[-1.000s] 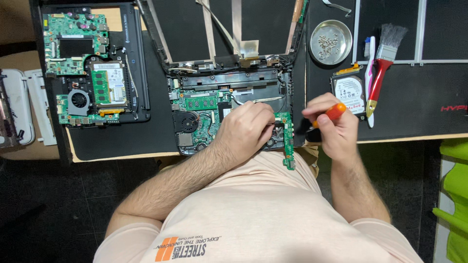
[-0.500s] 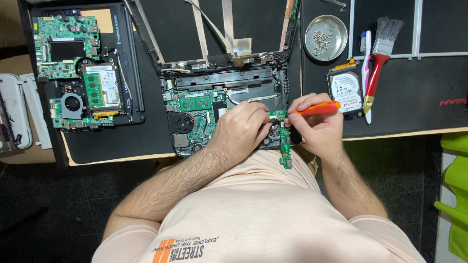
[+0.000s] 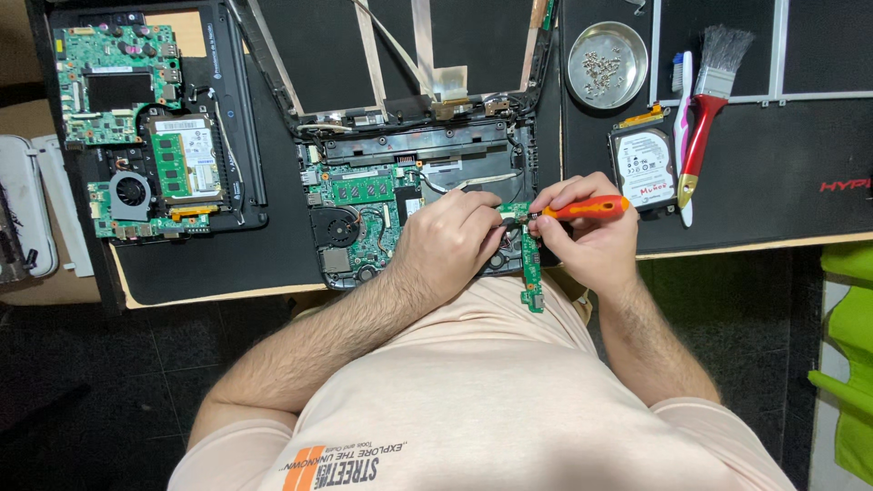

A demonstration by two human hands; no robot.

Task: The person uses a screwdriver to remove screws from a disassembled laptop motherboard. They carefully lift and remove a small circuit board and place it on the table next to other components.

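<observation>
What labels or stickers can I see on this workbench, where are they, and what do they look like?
Hard drive label: right of the opened laptop, by the right hand; white, rectangular, red scribble.
Memory module sticker: on the loose green motherboard at far left; white, rectangular.
Mat logo: black mat's right edge; red lettering.

My right hand holds an orange-handled screwdriver almost level, tip against a narrow green circuit board that overhangs the table edge, while my left hand pinches that board's top end.
</observation>
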